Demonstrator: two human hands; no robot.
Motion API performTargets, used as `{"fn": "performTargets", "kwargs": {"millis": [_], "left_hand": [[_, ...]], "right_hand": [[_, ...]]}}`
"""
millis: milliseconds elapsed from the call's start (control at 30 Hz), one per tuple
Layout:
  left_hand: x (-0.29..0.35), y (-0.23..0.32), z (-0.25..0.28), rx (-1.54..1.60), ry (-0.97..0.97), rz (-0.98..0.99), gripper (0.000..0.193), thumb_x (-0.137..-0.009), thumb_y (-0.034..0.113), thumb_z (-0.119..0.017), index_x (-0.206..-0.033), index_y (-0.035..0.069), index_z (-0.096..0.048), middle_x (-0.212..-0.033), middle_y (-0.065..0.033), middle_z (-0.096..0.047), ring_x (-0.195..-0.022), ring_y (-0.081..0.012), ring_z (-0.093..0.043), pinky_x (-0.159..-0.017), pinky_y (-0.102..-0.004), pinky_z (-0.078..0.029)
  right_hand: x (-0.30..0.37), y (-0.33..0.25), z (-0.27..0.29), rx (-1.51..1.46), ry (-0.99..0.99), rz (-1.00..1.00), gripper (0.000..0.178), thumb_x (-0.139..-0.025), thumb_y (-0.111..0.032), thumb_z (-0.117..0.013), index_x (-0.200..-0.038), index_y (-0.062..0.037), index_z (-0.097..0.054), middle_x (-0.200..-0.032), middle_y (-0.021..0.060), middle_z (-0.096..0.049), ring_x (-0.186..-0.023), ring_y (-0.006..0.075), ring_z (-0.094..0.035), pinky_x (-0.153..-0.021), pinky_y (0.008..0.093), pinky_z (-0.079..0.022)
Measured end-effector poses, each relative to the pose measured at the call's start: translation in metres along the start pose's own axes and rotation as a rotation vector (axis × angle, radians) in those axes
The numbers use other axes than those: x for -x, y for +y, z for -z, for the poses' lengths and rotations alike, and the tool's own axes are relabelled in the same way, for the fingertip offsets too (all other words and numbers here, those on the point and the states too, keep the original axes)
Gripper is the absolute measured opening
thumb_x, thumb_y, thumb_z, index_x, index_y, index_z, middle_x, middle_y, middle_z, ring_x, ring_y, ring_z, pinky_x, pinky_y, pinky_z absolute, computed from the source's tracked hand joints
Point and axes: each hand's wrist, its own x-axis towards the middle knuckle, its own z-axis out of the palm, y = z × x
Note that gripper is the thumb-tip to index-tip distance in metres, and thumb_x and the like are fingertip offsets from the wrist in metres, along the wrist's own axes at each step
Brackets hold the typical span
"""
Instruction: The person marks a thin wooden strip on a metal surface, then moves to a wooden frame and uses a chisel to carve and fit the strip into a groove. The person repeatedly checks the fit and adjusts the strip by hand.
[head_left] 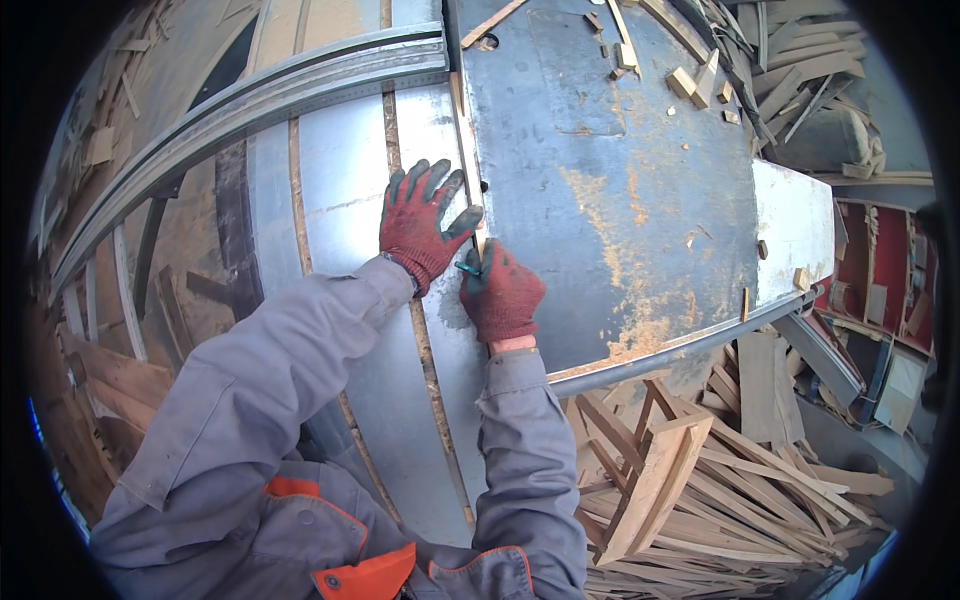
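A narrow pale wood strip (pixel 466 150) lies lengthwise along the seam of the metal saw table (pixel 620 150). My left hand (pixel 425 215), in a red glove with dark grey fingertips, rests with its fingers spread on the bright metal plate (pixel 340 190). Its thumb reaches over to the strip. Close below, my right hand (pixel 505 298), gloved alike, is closed at the near end of the strip. Between its thumb and fingers shows a slim teal pen-like tool (pixel 467 268); most of it is hidden by the glove.
A long metal rail (pixel 300 85) crosses the plate ahead on the left. Small wood offcuts (pixel 683 82) and sawdust (pixel 630 300) lie on the table to the right. A large heap of wood strips (pixel 740 480) is on the floor at lower right, with scrap wood (pixel 810 60) beyond.
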Motion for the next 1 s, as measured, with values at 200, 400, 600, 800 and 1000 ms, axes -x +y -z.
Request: {"fn": "performTargets", "kwargs": {"millis": [200, 400, 600, 800, 1000], "left_hand": [[0.000, 0.000, -0.002, 0.005, 0.014, 0.004, 0.063, -0.098, 0.056, -0.066, -0.150, 0.020, -0.061, -0.162, -0.0057, -0.049, -0.155, -0.0320, -0.036, -0.131, -0.0514, -0.022], [-0.001, -0.001, -0.003, 0.012, 0.021, 0.003, 0.065, -0.098, 0.057, -0.067, -0.150, 0.018, -0.061, -0.162, -0.0054, -0.050, -0.155, -0.0315, -0.036, -0.130, -0.0516, -0.022], [0.000, -0.001, 0.000, 0.008, -0.023, 0.028, 0.069, -0.098, 0.060, -0.066, -0.153, 0.020, -0.058, -0.165, -0.0054, -0.046, -0.157, -0.0305, -0.032, -0.133, -0.0514, -0.019], [-0.002, 0.000, 0.000, 0.001, -0.023, 0.036, 0.069, -0.097, 0.061, -0.067, -0.153, 0.020, -0.058, -0.164, -0.0050, -0.046, -0.157, -0.0300, -0.033, -0.133, -0.0509, -0.018], [-0.002, 0.000, 0.001, 0.003, -0.025, 0.024, 0.070, -0.098, 0.062, -0.065, -0.153, 0.018, -0.058, -0.164, -0.0054, -0.046, -0.157, -0.0298, -0.032, -0.133, -0.0517, -0.018]], "right_hand": [[0.001, -0.001, -0.001, 0.015, 0.020, -0.007, 0.028, -0.079, -0.024, -0.079, -0.103, -0.0152, -0.067, -0.082, 0.0096, -0.071, -0.070, 0.0382, -0.071, -0.057, 0.0483, -0.053], [0.002, 0.000, -0.008, 0.007, 0.043, 0.002, 0.026, -0.079, -0.022, -0.078, -0.100, -0.0154, -0.065, -0.079, 0.0086, -0.069, -0.069, 0.0371, -0.070, -0.055, 0.0472, -0.052], [0.001, 0.001, -0.009, 0.003, 0.037, 0.021, 0.031, -0.076, -0.022, -0.078, -0.103, -0.0137, -0.065, -0.082, 0.0072, -0.067, -0.071, 0.0347, -0.071, -0.057, 0.0457, -0.054], [-0.001, -0.001, -0.006, 0.003, 0.037, 0.031, 0.029, -0.076, -0.021, -0.078, -0.101, -0.0135, -0.065, -0.083, 0.0071, -0.068, -0.072, 0.0340, -0.071, -0.058, 0.0449, -0.054], [-0.003, -0.004, -0.004, -0.041, 0.109, 0.022, 0.019, -0.080, -0.020, -0.078, -0.093, -0.0162, -0.065, -0.074, 0.0076, -0.067, -0.067, 0.0354, -0.069, -0.055, 0.0450, -0.051]]}}
